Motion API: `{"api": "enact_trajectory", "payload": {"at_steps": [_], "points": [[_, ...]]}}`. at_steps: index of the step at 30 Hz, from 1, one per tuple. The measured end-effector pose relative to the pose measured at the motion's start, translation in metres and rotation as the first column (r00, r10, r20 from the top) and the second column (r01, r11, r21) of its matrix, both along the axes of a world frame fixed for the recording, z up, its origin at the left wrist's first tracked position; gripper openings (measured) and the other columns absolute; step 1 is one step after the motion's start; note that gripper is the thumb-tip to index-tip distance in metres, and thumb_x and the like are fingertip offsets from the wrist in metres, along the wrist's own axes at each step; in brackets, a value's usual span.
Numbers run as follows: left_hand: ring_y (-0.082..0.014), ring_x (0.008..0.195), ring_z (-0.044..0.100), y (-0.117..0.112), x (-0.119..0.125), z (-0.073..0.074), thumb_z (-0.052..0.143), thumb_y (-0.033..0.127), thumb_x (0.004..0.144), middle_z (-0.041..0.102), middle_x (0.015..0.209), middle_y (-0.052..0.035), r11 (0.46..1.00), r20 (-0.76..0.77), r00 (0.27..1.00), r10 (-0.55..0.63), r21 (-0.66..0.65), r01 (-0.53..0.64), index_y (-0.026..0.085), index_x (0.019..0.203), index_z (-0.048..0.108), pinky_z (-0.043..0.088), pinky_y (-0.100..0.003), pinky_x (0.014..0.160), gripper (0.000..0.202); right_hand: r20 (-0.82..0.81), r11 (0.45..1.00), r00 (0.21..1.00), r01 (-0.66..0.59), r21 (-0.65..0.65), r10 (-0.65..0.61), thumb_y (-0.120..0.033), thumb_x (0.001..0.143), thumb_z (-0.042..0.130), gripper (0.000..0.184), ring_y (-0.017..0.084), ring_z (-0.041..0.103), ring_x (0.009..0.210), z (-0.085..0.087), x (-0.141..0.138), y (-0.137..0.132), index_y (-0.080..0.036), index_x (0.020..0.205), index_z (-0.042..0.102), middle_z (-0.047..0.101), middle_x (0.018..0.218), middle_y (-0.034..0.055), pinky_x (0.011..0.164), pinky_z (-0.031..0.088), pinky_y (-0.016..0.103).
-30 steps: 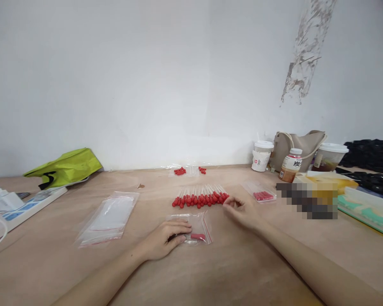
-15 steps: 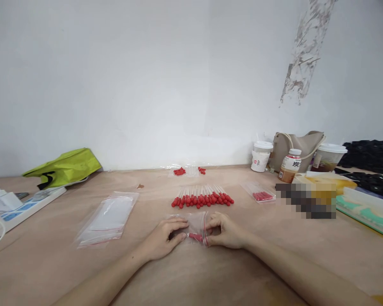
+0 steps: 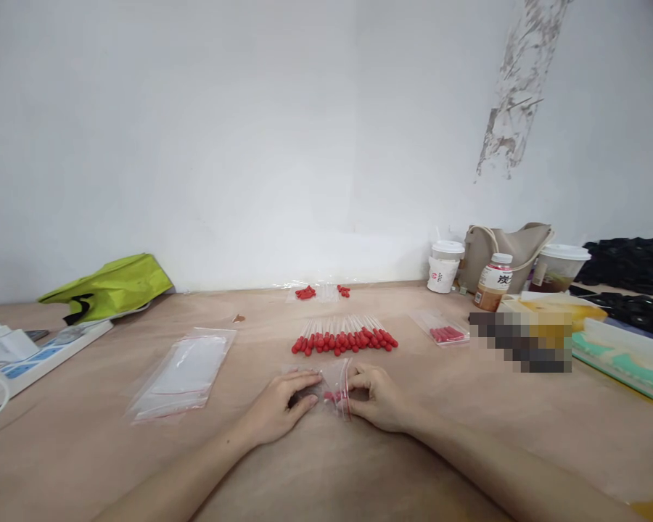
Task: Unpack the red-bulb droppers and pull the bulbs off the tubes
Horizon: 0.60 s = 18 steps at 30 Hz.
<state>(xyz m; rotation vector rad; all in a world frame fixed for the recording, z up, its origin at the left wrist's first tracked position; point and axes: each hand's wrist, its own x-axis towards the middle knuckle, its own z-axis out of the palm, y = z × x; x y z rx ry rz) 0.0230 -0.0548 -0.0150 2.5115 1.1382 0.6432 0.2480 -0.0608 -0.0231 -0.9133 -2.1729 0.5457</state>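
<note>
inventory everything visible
zip bag: 1, clear, front centre
bag contents: uncounted, red, inside
droppers: many, red bulbs, centre
flat zip bags: several, clear, left
filled bag: 1, clear, right
bagged pieces: several, red, far
scrap: 1, brown, left
pouch: 1, lime, left
power strip: 1, white, left
charger: 1, white, left
paper cup: 1, white, right
bottle: 1, brown, right
lidded cup: 1, clear, right
handbag: 1, beige, right
container: 1, white/green, right
dark items: uncounted, black, right
table: 1, brown, below
wall: 1, white, behind
left hand: 1, on bag
right hand: 1, on bag
</note>
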Motion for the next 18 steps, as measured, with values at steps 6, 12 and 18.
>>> {"api": "enact_trajectory", "payload": {"at_steps": [6,12,18], "points": [[-0.0204,0.116,0.044,-0.002,-0.015,0.006,0.045,0.037,0.084,0.050,0.126,-0.0017,1.000,-0.031,0.999,-0.018,-0.022,0.018,0.027,0.122,0.048,0.034,-0.040,0.100,0.039,-0.269,0.965,0.949,0.101,-0.242,-0.167,-0.039,0.072,0.058,0.026,0.016,0.059,0.073,0.007,0.036,0.015,-0.019,0.087,0.065,0.067,0.082,0.0043,0.065,0.045,0.027],[-0.0220,0.113,0.047,-0.003,-0.026,0.020,0.050,0.043,0.080,0.054,0.121,-0.0025,0.999,-0.132,0.991,0.021,0.036,-0.016,0.029,0.114,0.055,0.039,-0.038,0.095,0.037,-0.488,0.920,0.782,0.297,-0.256,-0.388,-0.043,0.064,0.064,0.033,0.018,0.061,0.076,0.029,0.084,0.046,-0.016,0.083,0.063,0.068,0.082,0.0067,0.072,0.047,0.032],[-0.0232,0.131,0.018,-0.003,-0.003,0.025,0.042,0.043,0.085,0.026,0.142,0.0004,0.973,-0.217,0.952,-0.218,0.028,0.230,0.034,0.129,0.037,0.015,-0.046,0.106,0.045,-0.313,0.835,0.815,0.540,0.106,-0.487,-0.033,0.069,0.059,0.019,0.018,0.059,0.078,0.031,0.058,0.067,-0.019,0.080,0.066,0.067,0.078,0.0039,0.076,0.043,0.032]]}}
